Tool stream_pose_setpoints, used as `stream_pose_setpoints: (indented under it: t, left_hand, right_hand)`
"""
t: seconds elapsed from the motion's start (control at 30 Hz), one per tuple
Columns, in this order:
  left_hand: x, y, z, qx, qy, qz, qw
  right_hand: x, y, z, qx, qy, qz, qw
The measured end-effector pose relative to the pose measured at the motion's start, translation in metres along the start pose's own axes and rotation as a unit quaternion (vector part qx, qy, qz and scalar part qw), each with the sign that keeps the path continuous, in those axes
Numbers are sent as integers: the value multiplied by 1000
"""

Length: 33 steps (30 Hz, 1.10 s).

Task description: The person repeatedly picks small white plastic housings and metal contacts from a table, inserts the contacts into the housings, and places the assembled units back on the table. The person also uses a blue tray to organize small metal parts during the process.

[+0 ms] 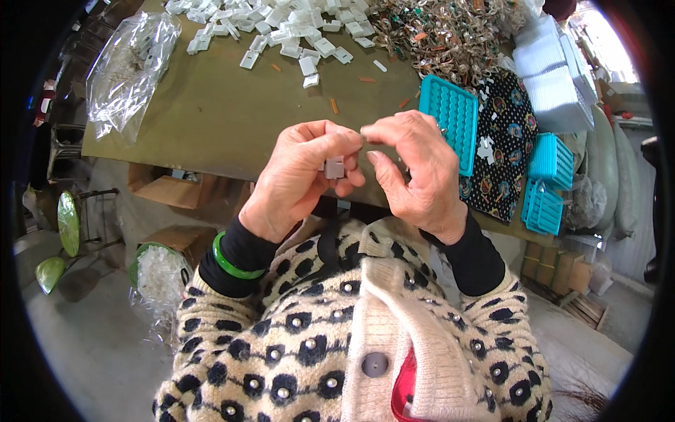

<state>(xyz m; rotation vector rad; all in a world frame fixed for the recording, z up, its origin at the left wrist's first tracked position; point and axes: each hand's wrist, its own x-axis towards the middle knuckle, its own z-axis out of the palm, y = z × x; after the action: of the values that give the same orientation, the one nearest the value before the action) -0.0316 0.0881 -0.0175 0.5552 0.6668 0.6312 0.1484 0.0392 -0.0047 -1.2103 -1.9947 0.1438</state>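
Curled in front of my body, my left hand [309, 165] grips a small whitish plastic case [335, 167] against its lower fingers. Its thumb and index finger are pinched together above the case; anything between them is too small to make out. My right hand [420, 167] is close by on the right, its bent index fingertip at or near the left thumb tip. The right thumb stands apart from that finger, and I see nothing held there. Similar white plastic cases [288, 32] lie heaped at the far side of the olive-brown table [211, 119].
A teal ridged tray [450, 116] lies right of my right hand, on dark patterned cloth [503, 176]. Behind it is a tangled pile of small clear-and-brown parts [443, 42]. White stacked trays [552, 77] stand far right. A clear plastic bag [130, 67] rests at the left edge.
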Motion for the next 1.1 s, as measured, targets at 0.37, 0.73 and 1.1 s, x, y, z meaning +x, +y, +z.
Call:
stream_pose_setpoints:
  t: [0.37,0.73,1.1]
  left_hand:
    - [54,55,-45,711,101,441,539]
    - [74,63,-71,748,28,463,475]
    - [22,18,-12,-15,-97,141,985]
  right_hand:
    - [-11,-9,-1,438,18,341,832]
    - [-15,-3,-1,531,20,368,763]
    - [6,-12,-5,523,126,359,763]
